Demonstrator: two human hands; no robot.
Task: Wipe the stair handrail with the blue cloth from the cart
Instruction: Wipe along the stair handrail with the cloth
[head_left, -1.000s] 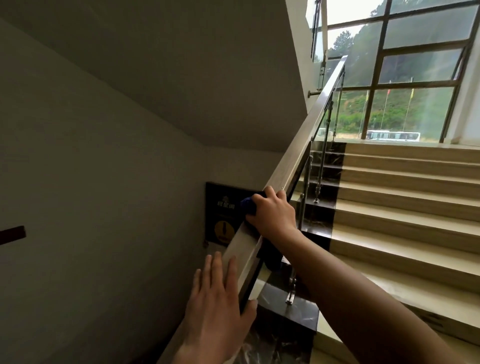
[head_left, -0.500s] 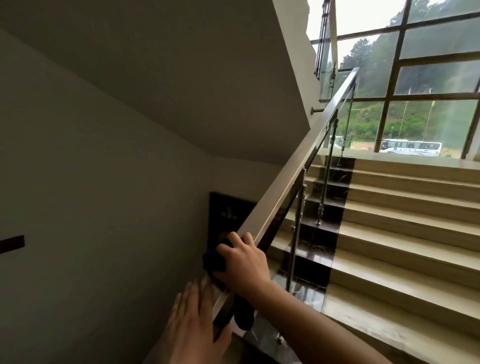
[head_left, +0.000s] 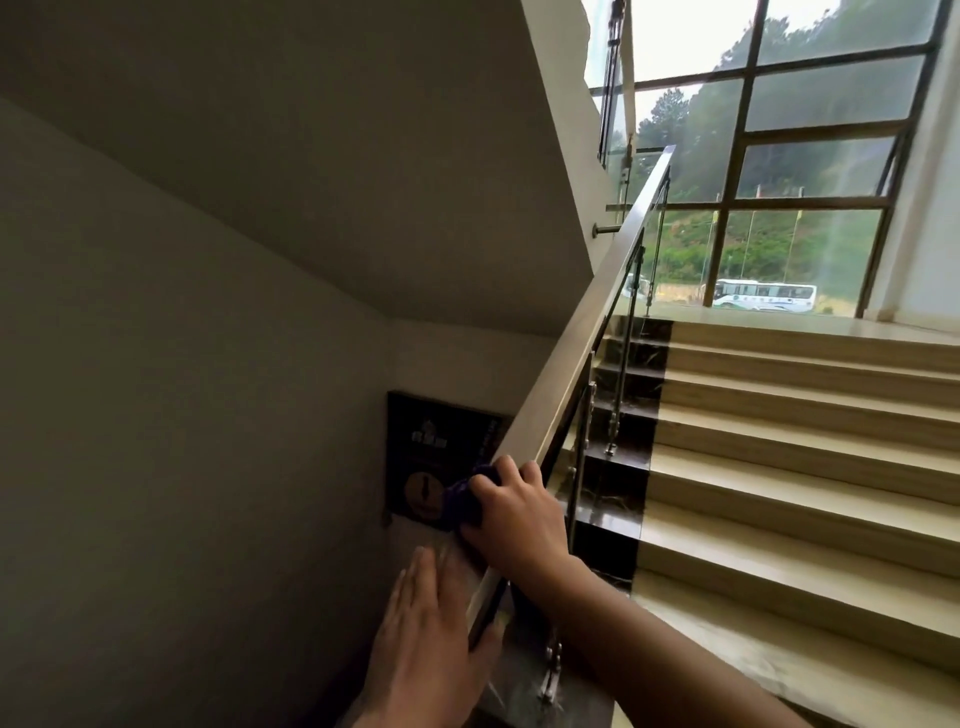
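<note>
Curled over the top face of the handrail (head_left: 587, 332), the right hand (head_left: 519, 519) grips the blue cloth (head_left: 460, 501) and presses it onto the rail near its lower end. Only a dark, soft bunch of fabric shows past the knuckles at the rail's left edge. Just below it, the left hand (head_left: 431, 639) lies flat on the same rail with its fingers straight, holding nothing; its thumb seems to reach towards the right edge. The step in hand looks like a stroke along the lower stretch, with nearly all of the rail's length up to the landing yet to be covered. To do it well, the wad should probably be spread wider so that it folds over both long edges. Pressure should stay even, and each pass should run lengthwise rather than in dabs. The bare palm is likely to leave marks on such a surface, so it is better kept behind the cloth's path. The rail is a flat-topped, square-edged bar with a pale satin sheen, possibly brushed metal. Under it hang clear glass panels (head_left: 631, 291) clamped by slim polished posts (head_left: 621, 384). The steps (head_left: 805, 467) are glossy cream stone with a dark veined border.
</note>
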